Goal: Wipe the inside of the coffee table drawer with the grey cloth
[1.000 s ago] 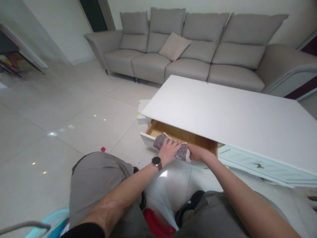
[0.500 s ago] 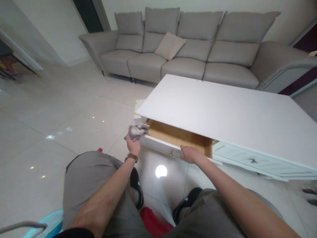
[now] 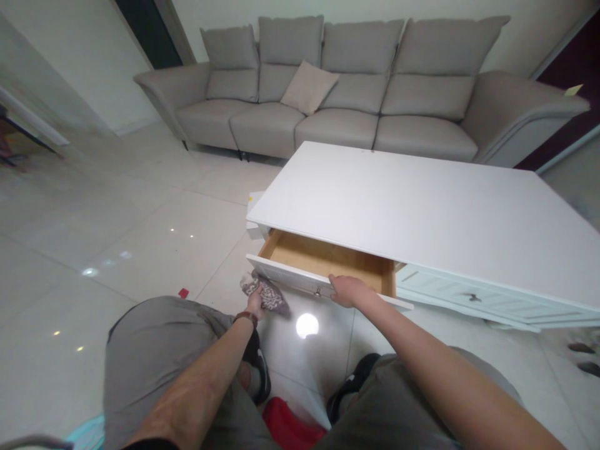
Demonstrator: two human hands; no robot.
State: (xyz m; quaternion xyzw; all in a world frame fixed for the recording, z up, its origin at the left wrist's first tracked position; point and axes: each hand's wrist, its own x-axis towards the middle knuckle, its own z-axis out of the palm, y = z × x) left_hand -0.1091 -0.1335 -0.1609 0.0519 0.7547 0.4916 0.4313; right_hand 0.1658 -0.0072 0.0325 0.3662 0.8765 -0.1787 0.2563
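A white coffee table stands before me, its left drawer pulled out and showing a bare wooden inside. My right hand grips the top edge of the drawer front, just right of its small metal knob. Below the drawer's left end, my left hand is closed on a patterned cloth, greyish-brown and white, which hangs down in front of the drawer face. Whether the cloth touches the face I cannot tell.
A long grey sofa with a beige cushion runs behind the table. A white box sits by the table's left end. Something red lies between my feet, and part of a light-blue basin shows at bottom left.
My left hand has moved with the cloth from the drawer's upper left corner down below its front. My right hand still holds the drawer edge. The view has shifted slightly.
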